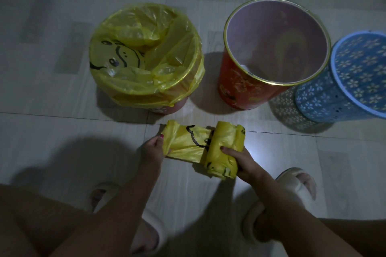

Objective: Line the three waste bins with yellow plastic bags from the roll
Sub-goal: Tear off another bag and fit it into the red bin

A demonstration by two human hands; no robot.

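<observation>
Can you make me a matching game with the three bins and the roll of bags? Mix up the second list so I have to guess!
Things:
1. pink bin
2. red bin
3. blue bin
4. roll of bags

States:
A. held in the right hand, with the left hand pulling a bag from it
B. farthest right, with flower-shaped holes, no bag
C. already lined with a yellow bag
D. in the middle, gold rim, no bag yet

Pairs: 1-C, 2-D, 3-B, 4-A
</observation>
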